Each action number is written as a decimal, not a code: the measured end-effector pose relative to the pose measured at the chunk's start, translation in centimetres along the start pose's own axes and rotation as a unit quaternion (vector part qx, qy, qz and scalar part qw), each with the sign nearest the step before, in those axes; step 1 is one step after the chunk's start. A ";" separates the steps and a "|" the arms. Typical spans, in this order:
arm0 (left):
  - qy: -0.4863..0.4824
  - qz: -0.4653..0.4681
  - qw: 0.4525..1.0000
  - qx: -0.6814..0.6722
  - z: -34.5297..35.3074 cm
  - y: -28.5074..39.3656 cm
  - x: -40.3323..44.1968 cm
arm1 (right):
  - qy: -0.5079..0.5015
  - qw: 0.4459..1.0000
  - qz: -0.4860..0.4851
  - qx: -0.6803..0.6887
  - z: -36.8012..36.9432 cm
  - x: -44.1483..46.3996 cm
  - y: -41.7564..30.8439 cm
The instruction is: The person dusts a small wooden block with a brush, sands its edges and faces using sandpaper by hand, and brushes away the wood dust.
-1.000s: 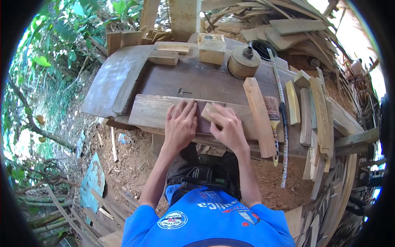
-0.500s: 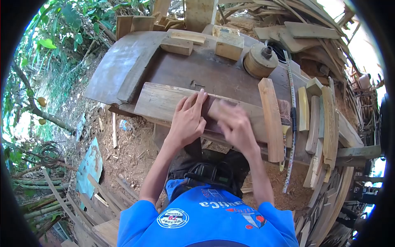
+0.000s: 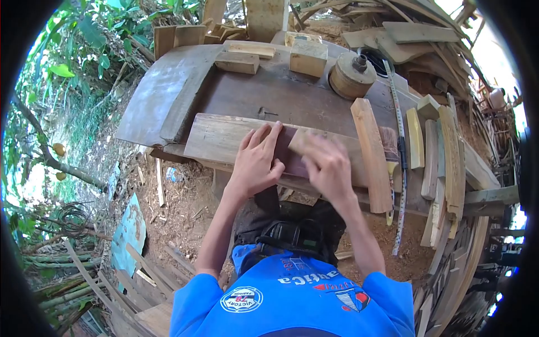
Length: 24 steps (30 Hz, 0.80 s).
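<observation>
A long wooden plank (image 3: 216, 137) lies across the near side of the workbench. My left hand (image 3: 258, 157) rests on it with fingers stretched out, at the left edge of a dark reddish-brown sheet (image 3: 287, 153) that looks like sandpaper. On the right part of this sheet is a small pale wood block (image 3: 299, 140). My right hand (image 3: 330, 163), slightly smeared by motion, has its fingers curled over the block; much of the block is hidden beneath them.
A curved wood piece (image 3: 370, 151), a paintbrush (image 3: 389, 146) and a measuring tape (image 3: 400, 140) lie to the right, beside several wood strips (image 3: 431, 151). Further back are a wood block (image 3: 309, 58), a round wooden piece with a metal spindle (image 3: 352, 78) and a nail (image 3: 266, 112).
My right hand has shifted slightly right with the wood block, uncovering more of the reddish-brown sheet. My left hand stays in its place on the plank. The view has moved a little.
</observation>
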<state>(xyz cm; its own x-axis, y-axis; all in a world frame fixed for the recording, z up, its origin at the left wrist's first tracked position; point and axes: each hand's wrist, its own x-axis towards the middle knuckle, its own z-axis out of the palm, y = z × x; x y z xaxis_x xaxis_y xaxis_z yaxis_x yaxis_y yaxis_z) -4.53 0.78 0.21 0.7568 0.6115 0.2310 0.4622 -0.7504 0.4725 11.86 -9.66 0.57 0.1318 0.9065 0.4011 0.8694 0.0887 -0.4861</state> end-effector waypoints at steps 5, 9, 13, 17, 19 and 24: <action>0.057 0.110 0.989 -0.075 -0.8 -0.1 0.9 | -0.024 0.998 -0.017 0.050 -0.2 1.0 1.6; 0.040 0.180 0.976 -0.112 -0.4 1.1 2.2 | 0.030 0.999 0.035 0.010 -0.7 0.1 1.4; 0.040 0.163 0.985 -0.034 -0.5 0.1 1.9 | 0.009 0.996 0.085 0.030 -0.9 -1.7 1.7; 0.040 0.132 0.990 -0.016 -0.5 1.5 3.5 | 0.009 0.995 0.090 0.033 -1.1 -1.4 1.8; 0.033 0.103 0.993 -0.038 0.1 2.0 4.1 | -0.009 0.995 0.096 0.027 -1.3 -1.6 1.7; 0.029 0.104 0.991 -0.085 0.8 3.1 3.3 | -0.001 0.995 0.100 0.011 -1.1 -1.7 1.7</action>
<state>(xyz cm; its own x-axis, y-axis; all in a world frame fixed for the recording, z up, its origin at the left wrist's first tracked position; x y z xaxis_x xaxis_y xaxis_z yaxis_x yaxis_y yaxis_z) -0.22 0.21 1.75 0.7971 0.4650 0.3852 0.2110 -0.8122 0.5438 13.61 -11.55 -0.08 0.2993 0.9079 0.2934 0.8158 -0.0841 -0.5722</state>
